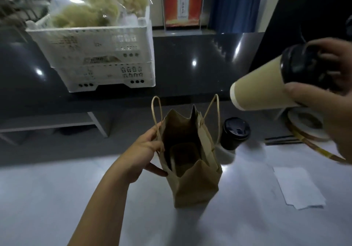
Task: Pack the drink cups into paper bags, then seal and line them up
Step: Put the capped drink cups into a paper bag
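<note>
"Drink cup (261,91): by what is it gripped?"

"By the fingers (304,97) of the right hand (327,85), which are curled round the end that bears its black lid (299,66). The tan body is tilted almost level, with its base turned to the left. It is held in the air above and to the right of the paper bag (196,186), apart from it."

"And the other fingers?"

"The fingers (156,131) of the left hand (144,150) are hooked over the left edge of the bag's mouth, beside one twine handle (157,110). The thumb (158,171) is pressed against the outer wall lower down, so the paper is pinched and the mouth is held wide. The bag is stood upright on the white table (76,198), and its flat bottom is seen through the opening."

"What is shown farther out?"

"A second cup (235,133), black-lidded, is stood on the table just behind the bag's right side, near the other handle (215,112). A roll of tape (306,125) is seen beyond it to the right, partly hidden by the right hand — and a white slip of paper (301,186) is laid on the table to the right of the bag. Farther back, a white perforated crate (99,55) filled with pale bagged goods is set on a dark counter (190,55). A red poster (183,2) is seen behind the counter."
</note>
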